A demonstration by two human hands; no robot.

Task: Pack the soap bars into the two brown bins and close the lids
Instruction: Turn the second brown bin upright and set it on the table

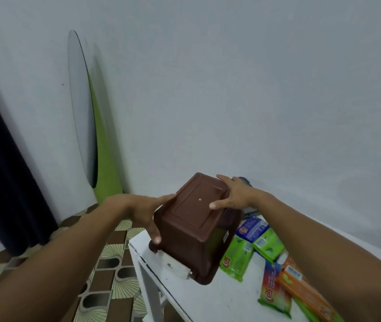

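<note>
A brown bin [191, 228] is tipped over so its flat bottom faces me, lifted above the left end of the white table [198, 298]. A white latch or lid edge [175, 263] shows at its lower rim. My left hand [147, 212] holds the bin's left side, thumb curled on the near corner. My right hand [231, 194] grips the far right edge, thumb pressed on the bottom. Wrapped soap bars lie to the right: green packs [238, 259] [268, 245], a blue one [252, 228], a multicoloured one [275, 296] and an orange box [305, 291]. Only one bin is in view.
The table's left edge [138, 256] drops to a patterned floor [105, 263]. A plain wall stands close behind. A green and grey board [91, 126] leans on the wall at left, beside a dark curtain [1, 170]. A dark object [245, 181] peeks out behind my right hand.
</note>
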